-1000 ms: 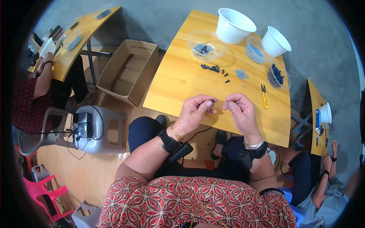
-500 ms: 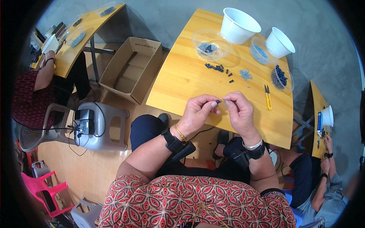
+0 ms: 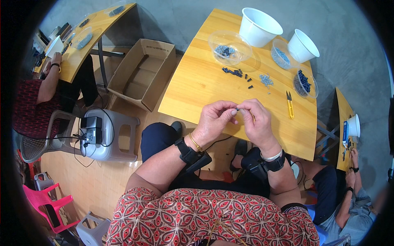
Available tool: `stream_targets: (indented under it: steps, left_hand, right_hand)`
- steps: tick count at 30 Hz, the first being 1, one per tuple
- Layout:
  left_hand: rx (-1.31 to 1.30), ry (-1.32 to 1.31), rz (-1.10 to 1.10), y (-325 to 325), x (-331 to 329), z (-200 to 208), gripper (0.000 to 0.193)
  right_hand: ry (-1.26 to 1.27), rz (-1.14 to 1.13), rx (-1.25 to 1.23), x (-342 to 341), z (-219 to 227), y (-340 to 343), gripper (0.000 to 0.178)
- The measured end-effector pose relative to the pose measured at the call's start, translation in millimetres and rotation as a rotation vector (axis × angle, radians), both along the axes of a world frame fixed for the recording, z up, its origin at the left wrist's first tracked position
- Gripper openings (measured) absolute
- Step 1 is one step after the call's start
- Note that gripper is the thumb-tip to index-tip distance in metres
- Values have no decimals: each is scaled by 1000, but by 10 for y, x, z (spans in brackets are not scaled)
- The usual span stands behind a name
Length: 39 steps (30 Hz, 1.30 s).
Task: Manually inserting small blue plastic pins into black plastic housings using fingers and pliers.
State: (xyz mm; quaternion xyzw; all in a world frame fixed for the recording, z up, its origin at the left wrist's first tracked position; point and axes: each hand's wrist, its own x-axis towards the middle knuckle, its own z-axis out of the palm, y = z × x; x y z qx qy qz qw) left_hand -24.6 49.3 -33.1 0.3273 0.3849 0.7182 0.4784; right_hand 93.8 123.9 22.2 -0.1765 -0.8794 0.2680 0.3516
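Observation:
Over the near edge of the wooden table [image 3: 193, 92], my two hands meet fingertip to fingertip. Between thumb and forefinger, my left hand [image 3: 213, 119] pinches a small black plastic piece [image 3: 237, 109], mostly covered by fingers. My right hand [image 3: 257, 119] is closed in a pinch at the piece's other end; what its fingertips hold, if anything, is hidden. Beyond them lie a cluster of black plastic pieces [image 3: 232, 72], a few strays beside it, and a small heap of silvery screws [image 3: 266, 80]. Yellow-handled thread snips [image 3: 290, 107] rest to the right, blades pointing away.
Along the far side stand a large white tub [image 3: 257, 30], a smaller white tub [image 3: 301, 47] and clear bowls holding screws and black pieces. A cardboard box [image 3: 141, 78] sits on the floor at left, near a grey stool [image 3: 111, 143]. Other people work at side tables.
My right fingertips have moved left and closed in against the black piece, now covering more of it. My left hand has hardly moved.

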Motion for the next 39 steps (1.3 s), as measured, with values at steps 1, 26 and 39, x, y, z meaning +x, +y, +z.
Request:
stream_targets:
  steps: [1, 26, 39]
  left_hand:
    - [-7, -9, 14, -4, -4, 7, 13]
    - [23, -5, -26, 4, 2, -44, 13]
    - [-16, 152, 71, 1, 61, -11, 8]
  right_hand:
    - [1, 2, -1, -1, -9, 1, 10]
    - [120, -44, -290, 37, -198, 27, 4]
    - [12, -13, -122, 45, -51, 43, 7]
